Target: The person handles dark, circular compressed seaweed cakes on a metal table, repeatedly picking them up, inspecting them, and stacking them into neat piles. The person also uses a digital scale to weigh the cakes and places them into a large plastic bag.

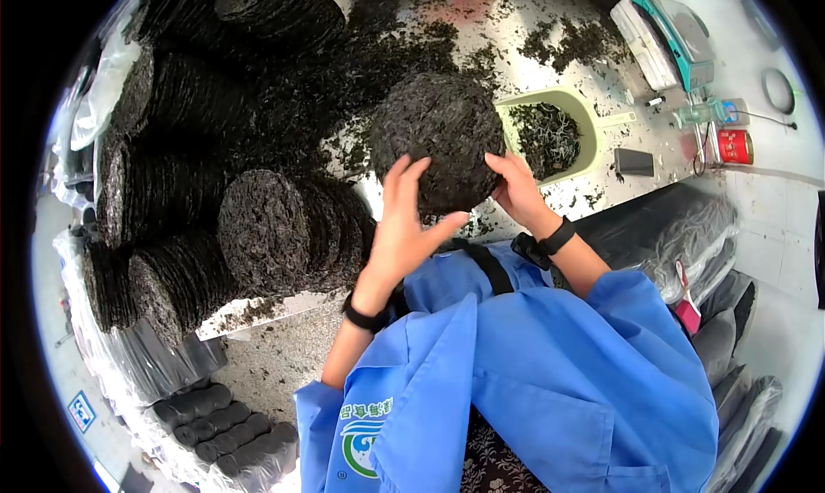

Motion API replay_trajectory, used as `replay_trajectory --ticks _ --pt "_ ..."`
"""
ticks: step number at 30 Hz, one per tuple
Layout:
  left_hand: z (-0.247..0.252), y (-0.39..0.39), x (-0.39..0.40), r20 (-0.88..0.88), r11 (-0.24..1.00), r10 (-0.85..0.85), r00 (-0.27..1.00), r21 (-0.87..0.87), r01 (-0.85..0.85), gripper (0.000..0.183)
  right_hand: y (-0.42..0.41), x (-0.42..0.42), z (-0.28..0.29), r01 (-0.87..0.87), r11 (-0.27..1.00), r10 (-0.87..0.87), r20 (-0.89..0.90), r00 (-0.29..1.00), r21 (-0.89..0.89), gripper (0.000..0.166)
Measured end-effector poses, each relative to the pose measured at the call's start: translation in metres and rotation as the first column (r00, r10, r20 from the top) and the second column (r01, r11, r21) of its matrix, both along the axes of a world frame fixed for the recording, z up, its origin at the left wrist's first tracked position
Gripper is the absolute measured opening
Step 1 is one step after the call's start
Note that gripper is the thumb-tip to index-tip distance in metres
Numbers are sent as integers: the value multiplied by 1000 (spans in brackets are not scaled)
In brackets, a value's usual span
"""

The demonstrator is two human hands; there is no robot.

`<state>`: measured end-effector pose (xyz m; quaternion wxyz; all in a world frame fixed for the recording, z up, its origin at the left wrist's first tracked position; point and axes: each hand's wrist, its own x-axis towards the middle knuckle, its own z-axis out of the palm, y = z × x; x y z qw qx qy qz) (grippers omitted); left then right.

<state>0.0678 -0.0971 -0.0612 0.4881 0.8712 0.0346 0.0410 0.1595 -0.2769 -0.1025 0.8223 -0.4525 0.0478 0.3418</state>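
Note:
A round dark dried seaweed cake (441, 132), probably laver, is in front of me, its broad face towards the camera. My right hand (519, 190) grips its lower right edge, with the fingers partly hidden. My left hand (412, 219) has spread fingers, and the index and middle fingertips lie over the lower left of the face. The left thumb points right, just below the cake's edge. Left of that hand, a stack of similar round cakes (290, 232) rests on its side. A pale green scoop-shaped tray (590, 135) right of the cake holds seaweed scraps and pale strands.
More cake stacks (174, 190) crowd the left side. Loose seaweed crumbs (387, 54) cover much of the white table (509, 22). A teal scale (686, 38), a dark phone-like slab (634, 162) and a red can (735, 146) are at right. Plastic-wrapped black rolls (670, 235) lie below them.

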Motion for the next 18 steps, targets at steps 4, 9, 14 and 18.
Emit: replay_trajectory --ticks 4,9,14,18 --pt "-28 -28 16 -116 990 10 993 -139 -26 85 0 -13 8 -179 974 220 381 898 -140 54" --pt "-31 -13 13 -177 638 -112 978 -767 -66 60 -7 -11 27 -32 889 275 479 833 -456 46" --pt "-49 29 -10 -302 79 342 890 -934 -347 49 -53 36 33 604 680 -144 731 667 -417 25" --pt "-52 40 -21 -319 -61 360 877 -946 -319 49 -85 56 36 523 842 -480 256 839 -134 26"
